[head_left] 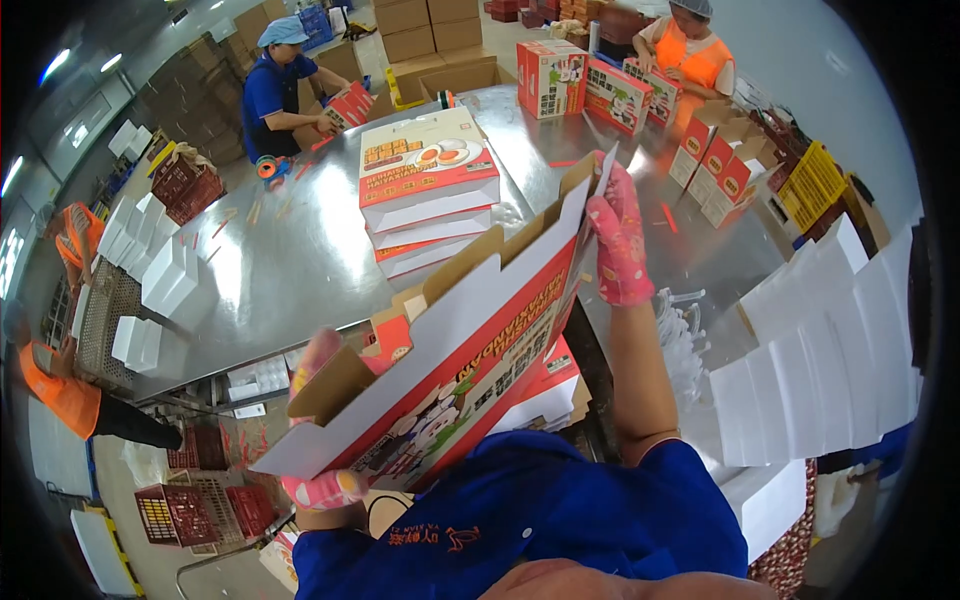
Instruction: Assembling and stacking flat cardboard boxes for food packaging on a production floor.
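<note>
I hold a red and white printed carton [470, 365], tilted across my front, its brown inner flaps standing up along the open top edge. My left hand [330, 490], in a pink patterned glove, grips its lower left end; part of that hand shows blurred behind the flaps. At the upper right end, my right hand [622, 240], gloved alike, presses its fingers round the carton's edge. Beyond the carton, a stack of flat-looking red and white cartons [430, 165] lies on the metal table [300, 310]. The carton's inside is mostly hidden.
Filled-out cartons [552, 80] stand at the far side, with open ones [715, 165] to the right. White trays [820, 350] are stacked at my right, white foam boxes [170, 275] at left. Two co-workers [275, 105] [690, 55] handle cartons across the table. Crates [185, 510] sit on the floor.
</note>
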The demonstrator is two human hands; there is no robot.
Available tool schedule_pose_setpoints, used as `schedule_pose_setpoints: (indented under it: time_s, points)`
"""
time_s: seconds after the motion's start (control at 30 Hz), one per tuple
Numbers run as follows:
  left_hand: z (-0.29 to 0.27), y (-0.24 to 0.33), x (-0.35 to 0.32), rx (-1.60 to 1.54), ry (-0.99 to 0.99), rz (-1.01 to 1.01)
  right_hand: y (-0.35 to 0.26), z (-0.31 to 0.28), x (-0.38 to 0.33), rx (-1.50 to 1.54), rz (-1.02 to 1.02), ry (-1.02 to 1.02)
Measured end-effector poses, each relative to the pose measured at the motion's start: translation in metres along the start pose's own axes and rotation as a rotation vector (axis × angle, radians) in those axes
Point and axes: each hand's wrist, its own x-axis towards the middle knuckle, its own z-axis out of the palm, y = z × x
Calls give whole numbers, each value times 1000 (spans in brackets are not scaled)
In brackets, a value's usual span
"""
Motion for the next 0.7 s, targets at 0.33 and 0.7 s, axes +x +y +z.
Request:
schedule_pose_setpoints:
  time_s: [0.33,0.7]
  points:
    - [69,18,9,487,478,292,3,-37,-40,300,178,-430]
    - [64,-12,-13,225,253,225,-50,66,-77,-1312,-482,-567]
